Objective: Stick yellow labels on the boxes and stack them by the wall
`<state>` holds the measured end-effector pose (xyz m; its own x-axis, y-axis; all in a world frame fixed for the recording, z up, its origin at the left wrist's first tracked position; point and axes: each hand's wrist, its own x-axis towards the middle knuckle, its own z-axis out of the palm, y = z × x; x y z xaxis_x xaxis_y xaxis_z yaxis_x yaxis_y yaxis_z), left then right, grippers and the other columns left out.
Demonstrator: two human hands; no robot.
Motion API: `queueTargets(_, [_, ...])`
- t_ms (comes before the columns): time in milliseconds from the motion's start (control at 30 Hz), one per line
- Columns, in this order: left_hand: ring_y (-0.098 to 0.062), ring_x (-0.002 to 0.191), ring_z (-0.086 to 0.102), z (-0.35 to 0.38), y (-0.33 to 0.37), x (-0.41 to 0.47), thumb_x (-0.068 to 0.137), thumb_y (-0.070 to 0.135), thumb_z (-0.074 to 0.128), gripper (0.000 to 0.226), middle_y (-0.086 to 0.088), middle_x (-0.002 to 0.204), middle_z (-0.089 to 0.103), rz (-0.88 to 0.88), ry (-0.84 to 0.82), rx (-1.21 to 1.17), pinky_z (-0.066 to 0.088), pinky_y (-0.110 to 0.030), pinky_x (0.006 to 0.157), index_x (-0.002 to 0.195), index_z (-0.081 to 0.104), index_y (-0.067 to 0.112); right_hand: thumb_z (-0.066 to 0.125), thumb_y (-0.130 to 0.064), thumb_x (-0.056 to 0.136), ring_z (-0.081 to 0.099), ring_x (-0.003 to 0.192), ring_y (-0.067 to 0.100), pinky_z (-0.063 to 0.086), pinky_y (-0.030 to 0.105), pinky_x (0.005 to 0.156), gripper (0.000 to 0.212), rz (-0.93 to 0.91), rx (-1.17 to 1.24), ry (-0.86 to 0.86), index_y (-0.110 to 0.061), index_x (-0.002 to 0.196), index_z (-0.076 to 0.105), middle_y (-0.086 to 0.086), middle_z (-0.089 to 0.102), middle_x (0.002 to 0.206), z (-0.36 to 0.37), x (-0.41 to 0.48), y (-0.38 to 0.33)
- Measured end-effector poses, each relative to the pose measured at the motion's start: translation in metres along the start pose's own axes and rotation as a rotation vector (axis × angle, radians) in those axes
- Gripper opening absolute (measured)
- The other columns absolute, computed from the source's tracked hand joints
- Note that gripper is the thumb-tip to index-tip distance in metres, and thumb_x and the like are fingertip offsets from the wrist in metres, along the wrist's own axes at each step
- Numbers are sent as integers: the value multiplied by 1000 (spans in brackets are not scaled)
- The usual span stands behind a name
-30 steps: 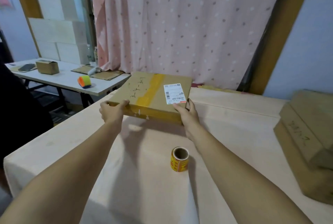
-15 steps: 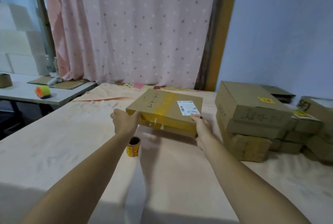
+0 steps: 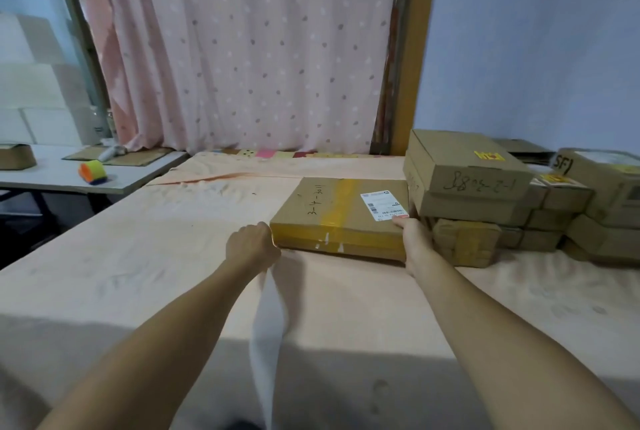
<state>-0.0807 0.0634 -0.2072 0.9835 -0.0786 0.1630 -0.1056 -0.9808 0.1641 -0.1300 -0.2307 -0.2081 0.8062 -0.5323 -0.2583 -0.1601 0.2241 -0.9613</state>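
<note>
Both grips, left hand (image 3: 251, 244) and right hand (image 3: 414, 239), were closed on the box (image 3: 332, 211), on the worktop (image 3: 166, 256) beside the stack (image 3: 464, 187). I saw the stack's yellow label (image 3: 489, 155) but none here: it risked stacking unmarked.

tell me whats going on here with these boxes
A person grips a flat cardboard box with both hands, the left hand at its near left corner and the right hand at its near right corner, thumb on top. The box looks set down on the cloth-covered table beside the stack of boxes by the blue wall. Some stacked boxes show yellow labels.
</note>
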Motion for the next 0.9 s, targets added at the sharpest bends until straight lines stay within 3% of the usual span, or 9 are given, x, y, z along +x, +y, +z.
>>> queueTargets(67, [-29, 86, 61, 5, -7, -6, 85, 18, 54, 3, -7, 93, 66, -33, 18, -67, 44, -31, 65, 84, 53, 15, 67, -32, 83, 56, 121, 24, 41, 46, 111, 44, 9, -74, -14, -24, 127, 66, -4, 66, 126, -6, -2, 2])
queueTargets(167, [-29, 74, 56, 8, -23, -12, 83, 14, 58, 10, -6, 79, 60, -142, 0, -305, 39, -28, 57, 74, 59, 10, 65, -38, 89, 53, 127, 26, 41, 41, 108, 53, 35, -149, -22, -23, 140, 58, -1, 61, 137, -11, -6, 10])
queueTargets(300, [-24, 63, 28, 9, -42, -31, 75, 9, 71, 40, -4, 62, 30, -121, 54, -606, 17, -31, 58, 59, 35, 14, 60, -38, 98, 57, 118, 32, 48, 41, 99, 49, -85, -428, 133, -11, 138, 51, 8, 60, 136, -5, -20, 15])
queueTargets(433, [-18, 58, 33, -1, -54, -53, 81, 11, 79, 16, 1, 61, 41, -39, 135, -862, 24, -26, 50, 70, 67, 9, 59, -38, 97, 47, 132, 33, 46, 45, 104, 50, -505, -987, 362, -8, 136, 50, 11, 53, 140, 13, -44, 17])
queueTargets(500, [-9, 56, 44, -11, -51, -59, 80, 8, 81, 9, 8, 63, 54, 9, 162, -972, 31, -15, 48, 85, 76, 12, 56, -39, 98, 50, 125, 27, 46, 41, 100, 36, -678, -1042, 276, -14, 124, 57, 6, 56, 131, 29, -66, 12])
queueTargets(567, [-3, 56, 48, -19, -45, -61, 78, 5, 83, 13, 16, 60, 57, 66, 156, -1025, 34, -12, 51, 88, 77, 10, 56, -43, 98, 60, 100, 16, 48, 34, 84, 26, -638, -927, 16, -21, 112, 62, -2, 64, 116, 48, -87, 6])
queueTargets(667, [-2, 56, 46, -27, -35, -66, 77, 2, 83, 14, 14, 62, 58, 163, 120, -1022, 34, -12, 54, 89, 78, 8, 59, -58, 96, 57, 71, 10, 45, 25, 61, 38, -357, -581, -343, -21, 104, 69, -6, 71, 101, 72, -118, -6])
queueTargets(767, [-1, 59, 50, -33, -22, -71, 78, -3, 81, 16, 12, 68, 64, 244, 70, -1074, 38, -12, 59, 89, 79, 7, 61, -56, 97, 50, 64, 12, 37, 21, 48, 41, -288, -441, -429, -19, 109, 73, -6, 66, 85, 82, -132, -10])
queueTargets(900, [0, 57, 52, -39, -10, -76, 80, -7, 76, 20, 17, 65, 65, 298, 17, -1105, 40, -11, 58, 91, 79, 9, 75, -27, 93, 52, 61, 8, 35, 13, 40, 25, -281, -280, -440, -13, 113, 71, -3, 63, 79, 82, -124, -3])
